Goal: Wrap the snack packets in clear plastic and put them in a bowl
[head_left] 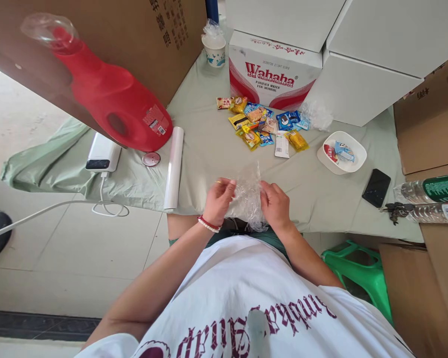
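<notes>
Between my two hands, at the front edge of the cloth-covered table, hangs a crumpled sheet of clear plastic wrap (249,196). My left hand (220,199) pinches its left side between thumb and fingers; a red and white bracelet circles that wrist. On the other side my right hand (275,203) grips the wrap with curled fingers. The lower part of the wrap droops over the table edge toward my lap. Just beyond lies a pile of small packaged snacks (263,124). To the left of my hands rests a white roll of film (174,166).
A red jug (115,104) leans at left by a power bank (103,151) with a cable. A Wahaha carton (274,74), paper cup (214,51) and loose plastic (317,115) stand behind. Rightward are a white bowl (323,158), phone (376,187), bottles (442,189) and green stool (369,278).
</notes>
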`<action>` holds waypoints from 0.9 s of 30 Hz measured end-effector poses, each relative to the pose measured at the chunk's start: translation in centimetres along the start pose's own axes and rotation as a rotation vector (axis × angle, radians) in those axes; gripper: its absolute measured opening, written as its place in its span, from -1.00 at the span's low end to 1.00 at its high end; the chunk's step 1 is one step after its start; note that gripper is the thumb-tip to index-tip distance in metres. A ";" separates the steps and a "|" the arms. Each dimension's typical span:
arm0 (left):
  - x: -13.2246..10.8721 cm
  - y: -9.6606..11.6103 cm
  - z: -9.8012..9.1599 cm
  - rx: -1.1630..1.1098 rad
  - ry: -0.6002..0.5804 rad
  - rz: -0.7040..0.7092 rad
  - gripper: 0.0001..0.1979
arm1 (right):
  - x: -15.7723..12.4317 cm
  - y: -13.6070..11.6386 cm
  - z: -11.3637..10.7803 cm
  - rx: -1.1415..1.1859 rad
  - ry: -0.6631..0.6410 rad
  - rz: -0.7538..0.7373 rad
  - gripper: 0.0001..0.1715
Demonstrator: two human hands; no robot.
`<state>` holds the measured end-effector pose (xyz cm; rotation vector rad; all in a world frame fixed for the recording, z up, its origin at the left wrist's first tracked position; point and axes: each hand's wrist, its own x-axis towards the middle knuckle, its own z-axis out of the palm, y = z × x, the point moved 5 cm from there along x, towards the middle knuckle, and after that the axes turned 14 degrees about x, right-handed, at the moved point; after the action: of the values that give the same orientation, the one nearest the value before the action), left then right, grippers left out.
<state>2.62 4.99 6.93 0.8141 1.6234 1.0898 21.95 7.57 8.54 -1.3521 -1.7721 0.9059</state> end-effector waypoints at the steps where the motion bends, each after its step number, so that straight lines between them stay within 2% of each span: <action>1: -0.7 0.0 1.3 -0.060 -0.133 -0.048 -0.56 | -0.4 -1.0 1.0 -0.051 -0.077 -0.032 -0.59; 2: -1.3 0.0 2.3 -0.128 -0.224 -0.096 -0.55 | -0.9 -2.0 2.1 -0.083 -0.163 -0.063 -0.58; 4: -1.6 -0.1 2.9 -0.265 -0.272 -0.178 -0.59 | -2.2 -3.9 4.0 -0.078 -0.327 -0.141 -0.57; 6: -0.8 -0.2 1.9 -0.372 -0.217 -0.226 -0.66 | -3.4 -5.2 4.9 0.018 -0.460 -0.225 -0.57; 8: 0.1 -0.5 0.3 -0.437 -0.151 -0.255 -0.72 | -3.9 -5.5 4.2 0.180 -0.513 -0.252 -0.63; 10: 0.8 -0.7 -1.2 -0.460 -0.115 -0.258 -0.74 | -3.2 -4.3 2.2 0.358 -0.423 -0.159 -0.72; 12: 1.0 -0.7 -1.8 -0.463 -0.109 -0.236 -0.72 | -1.5 -1.7 -0.2 0.503 -0.196 0.056 -0.68; 14: 0.9 -0.3 -1.6 -0.475 -0.124 -0.195 -0.69 | 0.1 1.4 -1.7 0.588 0.010 0.300 -0.56; 16: 0.6 0.3 -0.8 -0.501 -0.159 -0.145 -0.68 | 1.1 3.6 -1.3 0.635 0.046 0.510 -0.42; 18: 0.3 1.0 0.0 -0.523 -0.205 -0.101 -0.67 | 1.4 4.7 0.3 0.644 -0.046 0.637 -0.25; 21: 0.5 1.7 0.1 -0.534 -0.240 -0.056 -0.67 | 1.1 4.9 2.7 0.628 -0.148 0.630 -0.04; 22: 0.9 1.7 -0.3 -0.529 -0.238 -0.052 -0.67 | 1.1 4.9 3.1 0.647 -0.148 0.603 -0.08; 24: 1.9 1.3 -1.4 -0.495 -0.225 -0.059 -0.65 | 1.2 5.1 3.1 0.732 -0.121 0.575 -0.29; 26: 3.3 0.5 -2.8 -0.416 -0.205 -0.061 -0.62 | 1.6 5.5 2.3 0.830 -0.078 0.568 -0.48; 27: 4.2 0.1 -3.6 -0.358 -0.192 -0.057 -0.62 | 1.9 5.7 1.7 0.866 -0.057 0.564 -0.51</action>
<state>-2.05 7.75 5.95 0.6097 1.2382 1.1800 22.78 10.41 3.07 -1.2116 -0.8041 1.7599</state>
